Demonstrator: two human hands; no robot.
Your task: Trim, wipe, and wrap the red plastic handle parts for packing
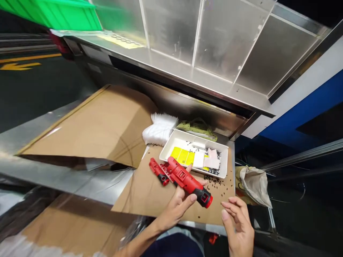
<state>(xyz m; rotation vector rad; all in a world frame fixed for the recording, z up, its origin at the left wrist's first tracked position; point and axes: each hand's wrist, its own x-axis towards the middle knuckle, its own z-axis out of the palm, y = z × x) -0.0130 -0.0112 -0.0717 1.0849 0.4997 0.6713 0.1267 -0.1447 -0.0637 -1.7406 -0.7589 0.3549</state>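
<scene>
Head-worn view, forward and down, close above left hand [174,208] and right hand [238,228]

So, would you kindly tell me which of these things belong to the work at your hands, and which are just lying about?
Belonging: left hand gripping a red-and-black plastic tool housing; open right hand; small black screws on a brown cardboard sheet.
Lying about: white rectangular plastic tray; green plastic bin; beige cloth bag.
</scene>
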